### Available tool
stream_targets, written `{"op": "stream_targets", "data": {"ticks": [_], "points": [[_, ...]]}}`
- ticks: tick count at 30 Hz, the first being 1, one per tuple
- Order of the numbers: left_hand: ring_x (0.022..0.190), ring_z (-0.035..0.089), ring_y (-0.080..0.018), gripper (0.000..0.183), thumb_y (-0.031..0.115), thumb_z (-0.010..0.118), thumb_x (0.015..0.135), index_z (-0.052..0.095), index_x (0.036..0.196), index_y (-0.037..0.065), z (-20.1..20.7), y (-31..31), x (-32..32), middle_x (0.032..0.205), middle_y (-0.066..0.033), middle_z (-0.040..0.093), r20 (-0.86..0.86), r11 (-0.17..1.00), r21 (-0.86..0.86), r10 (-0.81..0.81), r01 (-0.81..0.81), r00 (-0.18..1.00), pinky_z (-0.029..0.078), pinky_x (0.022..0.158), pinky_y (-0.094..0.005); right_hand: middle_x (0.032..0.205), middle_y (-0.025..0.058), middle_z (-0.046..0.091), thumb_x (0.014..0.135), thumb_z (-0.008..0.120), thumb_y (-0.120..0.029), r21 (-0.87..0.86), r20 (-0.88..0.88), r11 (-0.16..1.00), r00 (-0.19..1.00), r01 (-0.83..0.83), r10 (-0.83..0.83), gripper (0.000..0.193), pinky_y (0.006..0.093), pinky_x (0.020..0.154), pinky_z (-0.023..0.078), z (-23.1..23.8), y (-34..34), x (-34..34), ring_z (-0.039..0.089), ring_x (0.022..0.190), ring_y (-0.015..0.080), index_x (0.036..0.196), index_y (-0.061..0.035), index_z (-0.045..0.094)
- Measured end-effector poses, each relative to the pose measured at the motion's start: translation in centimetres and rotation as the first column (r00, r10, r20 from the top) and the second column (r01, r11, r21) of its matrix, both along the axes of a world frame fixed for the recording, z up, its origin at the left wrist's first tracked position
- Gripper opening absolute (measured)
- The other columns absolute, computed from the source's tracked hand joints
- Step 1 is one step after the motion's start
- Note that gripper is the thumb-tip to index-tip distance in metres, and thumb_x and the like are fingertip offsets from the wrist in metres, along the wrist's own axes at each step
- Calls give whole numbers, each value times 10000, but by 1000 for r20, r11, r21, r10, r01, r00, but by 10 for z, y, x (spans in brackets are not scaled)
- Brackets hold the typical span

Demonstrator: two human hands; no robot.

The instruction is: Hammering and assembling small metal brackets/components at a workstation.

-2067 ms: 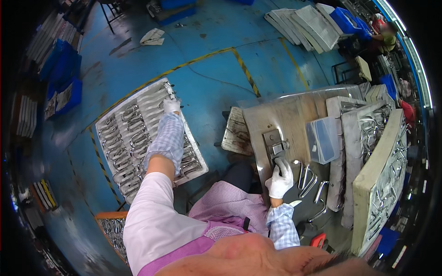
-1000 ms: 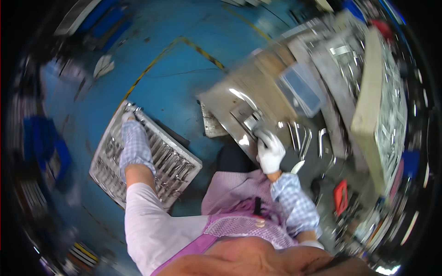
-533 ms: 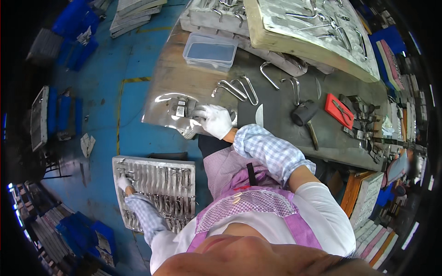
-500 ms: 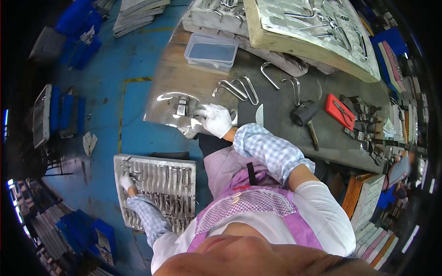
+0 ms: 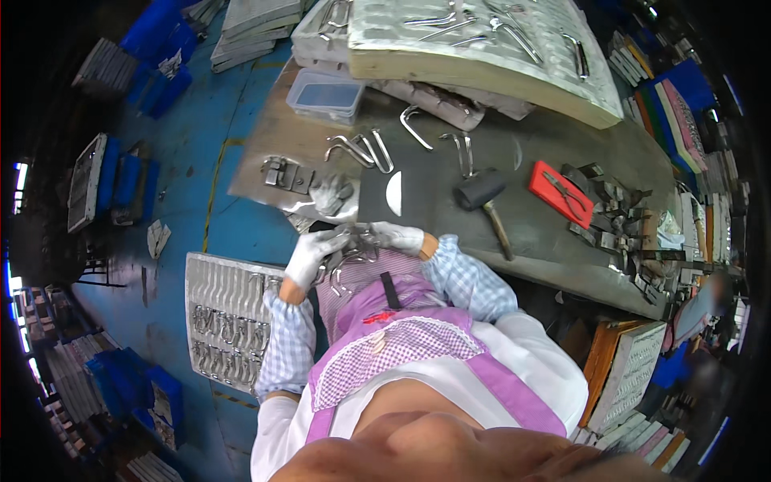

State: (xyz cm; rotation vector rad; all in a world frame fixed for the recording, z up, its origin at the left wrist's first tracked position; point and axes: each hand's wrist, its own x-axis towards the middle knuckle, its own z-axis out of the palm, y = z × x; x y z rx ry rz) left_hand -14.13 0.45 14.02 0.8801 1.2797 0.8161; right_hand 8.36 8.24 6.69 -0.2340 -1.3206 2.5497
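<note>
Both hands wear white gloves and meet over my lap at the bench edge. My left hand (image 5: 312, 255) is closed around several curved chrome pieces (image 5: 350, 262), shaped like hooks or bent handles. From the other side, my right hand (image 5: 399, 237) grips the same bunch; some of its fingertips are hidden by the metal. Just beyond my hands a crumpled grey-white glove or cloth (image 5: 330, 194) lies on the bench, beside a small metal fixture (image 5: 287, 176). At my left, a white moulded tray (image 5: 202, 277) holds rows of similar chrome pieces.
On the bench (image 5: 401, 189) lie loose bent chrome pieces (image 5: 359, 152), a black-headed mallet (image 5: 479, 189) and pliers (image 5: 567, 195) on a red pad. A clear plastic box (image 5: 324, 95) and stacked foam trays (image 5: 482, 80) stand at the back. Metal blocks (image 5: 614, 229) crowd the right.
My left hand has come from the tray to my lap, bringing chrome pieces. My right hand has left the fixture area and joined it. The view has shifted.
</note>
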Motion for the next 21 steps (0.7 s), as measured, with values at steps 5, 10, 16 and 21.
{"op": "stream_targets", "data": {"ticks": [5,10,16,21], "points": [[591,583,-97,294,230,686,912,717,995,-51,-20,72,78,715,-47,667,96,973,-29,-227,230,969,460,560,-238,1085,37,643,860,747,-254,238,219,957,951,166,-219,556,259,731,499,-13,0,77,605,874,89,1305,3,534],[542,512,-83,353,354,656,937,702,1047,21,8,126,174,687,9,587,300,968,-219,-54,123,953,417,499,-244,914,21,688,852,719,-212,138,369,783,702,607,-609,374,225,638,473,14,15,160,602,736,73,1153,-4,644],[548,529,-120,436,459,566,970,673,1122,65,-53,176,211,801,-41,666,289,967,-218,-67,134,955,410,486,-270,845,45,683,894,691,-195,154,299,476,418,866,-858,281,229,585,437,30,46,229,578,654,87,1077,15,665],[492,509,-82,327,313,553,1007,668,1124,31,-71,179,218,948,-62,732,268,991,-96,115,-92,957,331,406,-210,806,64,678,896,718,-198,54,218,213,196,976,-956,268,222,493,410,11,75,274,567,597,66,1057,10,666]]}}
